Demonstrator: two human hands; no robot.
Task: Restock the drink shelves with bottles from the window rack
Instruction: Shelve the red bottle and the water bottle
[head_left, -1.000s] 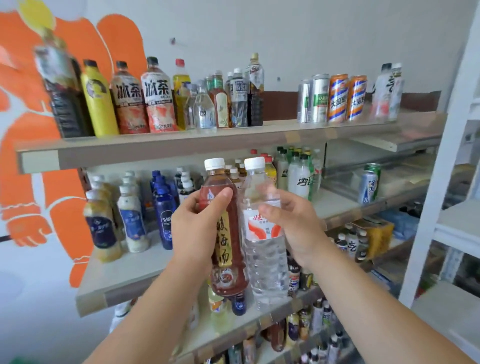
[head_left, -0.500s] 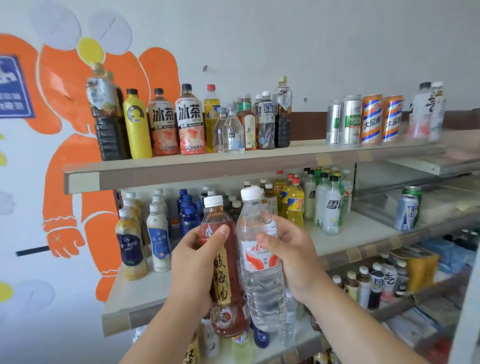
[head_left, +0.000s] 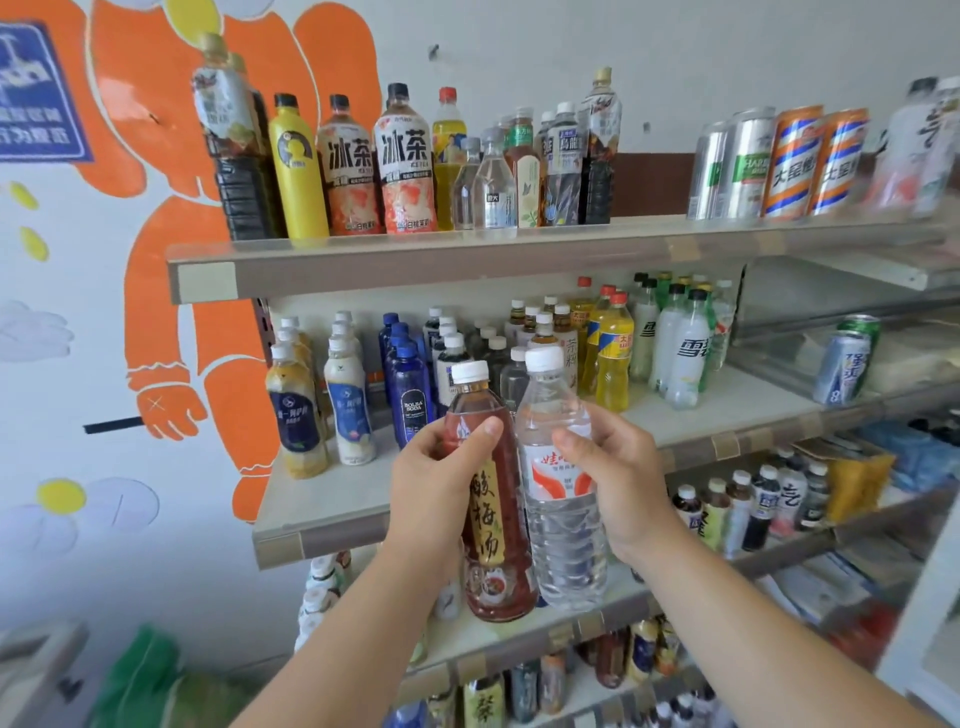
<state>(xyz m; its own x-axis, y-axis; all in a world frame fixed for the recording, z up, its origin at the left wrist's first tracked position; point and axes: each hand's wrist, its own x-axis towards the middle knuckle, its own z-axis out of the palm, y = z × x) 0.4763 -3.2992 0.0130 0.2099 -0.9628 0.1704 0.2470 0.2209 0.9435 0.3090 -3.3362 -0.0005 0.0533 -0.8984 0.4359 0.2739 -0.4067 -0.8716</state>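
My left hand (head_left: 435, 483) grips a reddish-brown drink bottle (head_left: 493, 551) with a white cap and a gold label, held upright. Right beside it, my right hand (head_left: 618, 480) grips a clear water bottle (head_left: 563, 540) with a white cap and a red-and-white label. The two bottles touch side by side in front of the middle shelf (head_left: 332, 512) of the drink shelves. That shelf holds rows of milk tea, blue soda, tea, yellow and white bottles. Bare shelf surface lies at its front, left of my hands.
The top shelf (head_left: 467, 262) carries tall tea bottles, water bottles and several cans (head_left: 779, 163). Two cans (head_left: 847, 361) stand on the right of the middle shelf. Lower shelves (head_left: 571, 631) hold more bottles. An orange mural wall (head_left: 171, 322) is at left.
The view has shifted so the shelves sit further right and closer. Both hands keep the same hold on their bottles, now in front of the middle shelf's front edge.
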